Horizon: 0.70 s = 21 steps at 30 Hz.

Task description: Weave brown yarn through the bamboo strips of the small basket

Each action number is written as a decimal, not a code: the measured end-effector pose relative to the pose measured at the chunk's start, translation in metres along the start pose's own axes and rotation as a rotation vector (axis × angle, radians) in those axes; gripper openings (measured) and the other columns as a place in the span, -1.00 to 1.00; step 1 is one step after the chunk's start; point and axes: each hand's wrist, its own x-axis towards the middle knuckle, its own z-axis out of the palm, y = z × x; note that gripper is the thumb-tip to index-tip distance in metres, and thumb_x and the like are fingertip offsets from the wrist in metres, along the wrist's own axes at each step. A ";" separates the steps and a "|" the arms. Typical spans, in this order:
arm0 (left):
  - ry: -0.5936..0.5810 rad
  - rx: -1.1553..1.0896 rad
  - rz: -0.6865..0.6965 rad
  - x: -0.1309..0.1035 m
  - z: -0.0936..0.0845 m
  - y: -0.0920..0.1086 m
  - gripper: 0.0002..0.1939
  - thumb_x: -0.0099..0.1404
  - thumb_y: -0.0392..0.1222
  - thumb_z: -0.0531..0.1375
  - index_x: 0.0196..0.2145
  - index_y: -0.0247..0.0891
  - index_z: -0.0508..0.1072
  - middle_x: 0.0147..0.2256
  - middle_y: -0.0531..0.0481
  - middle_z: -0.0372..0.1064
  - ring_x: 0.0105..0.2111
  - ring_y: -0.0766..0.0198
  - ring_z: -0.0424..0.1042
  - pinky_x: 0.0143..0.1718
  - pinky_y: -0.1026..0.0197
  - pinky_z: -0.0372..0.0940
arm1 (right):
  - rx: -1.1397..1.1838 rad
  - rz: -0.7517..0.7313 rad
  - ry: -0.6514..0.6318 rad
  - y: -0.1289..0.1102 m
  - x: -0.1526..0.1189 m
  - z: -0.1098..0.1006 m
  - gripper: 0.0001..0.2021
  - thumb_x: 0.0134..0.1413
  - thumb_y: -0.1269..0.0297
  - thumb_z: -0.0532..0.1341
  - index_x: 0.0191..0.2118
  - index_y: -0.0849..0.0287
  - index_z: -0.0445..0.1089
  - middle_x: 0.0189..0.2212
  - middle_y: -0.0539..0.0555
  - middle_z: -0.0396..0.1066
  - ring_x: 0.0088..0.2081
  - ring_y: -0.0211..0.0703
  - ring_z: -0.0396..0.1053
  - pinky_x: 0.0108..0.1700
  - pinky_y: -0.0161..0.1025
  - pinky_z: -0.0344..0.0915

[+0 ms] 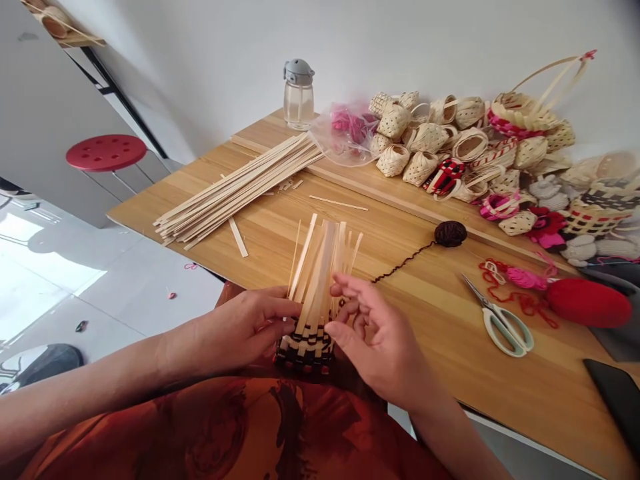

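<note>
A small half-woven basket [306, 350] stands over my lap at the table's front edge, dark yarn laced through its pale strips in a checked band. Its loose upright strips [320, 267] fan upward. My left hand [260, 323] grips the basket's left side, thumb and fingers pinched at the woven edge. On the right, my right hand [370, 327] has its fingers curled and partly apart, close against the strips, with dark yarn by the fingers. From there a strand of yarn [405, 263] runs over the table to a dark brown yarn ball [451, 233].
A bundle of flat strips [240, 190] lies at the left of the table [400, 220]. Scissors [500, 320] and red yarn [590, 302] are at the right. Behind stand a bottle [299, 97], a plastic bag [345, 133] and several woven baskets [430, 137]. A red stool [107, 153] is beyond.
</note>
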 end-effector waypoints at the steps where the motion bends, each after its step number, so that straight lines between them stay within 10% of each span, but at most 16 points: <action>1: -0.038 0.008 -0.007 0.000 -0.001 0.002 -0.73 0.39 -0.30 0.10 -0.27 -0.17 0.61 -0.31 0.00 0.41 -0.34 0.29 0.43 -0.29 0.33 0.29 | -0.005 0.027 -0.018 0.000 0.000 0.009 -0.49 0.19 0.25 0.32 0.23 0.02 0.27 0.02 0.12 0.47 -0.42 -0.30 0.38 -0.40 -0.31 0.36; 13: -0.025 -0.239 -0.025 -0.001 -0.004 -0.015 -0.74 0.42 -0.18 0.14 -0.10 -0.09 0.64 -0.13 -0.05 0.46 -0.06 0.11 0.43 0.01 0.21 0.30 | 0.038 0.299 -0.104 0.003 0.008 0.002 -0.61 0.16 0.11 0.34 0.04 0.15 0.38 -0.57 -0.14 0.33 -0.55 -0.31 0.25 -0.49 -0.36 0.17; 21: 0.061 -0.206 -0.078 0.004 0.002 -0.017 -0.58 0.36 0.01 0.20 -0.57 -0.25 0.52 -0.36 0.00 0.33 -0.34 0.25 0.37 -0.29 0.27 0.27 | 0.256 0.426 -0.200 0.004 0.013 0.015 -0.66 0.08 0.00 0.37 -0.34 0.21 0.39 -0.68 -0.14 0.27 -0.69 -0.40 0.12 -0.65 -0.41 0.00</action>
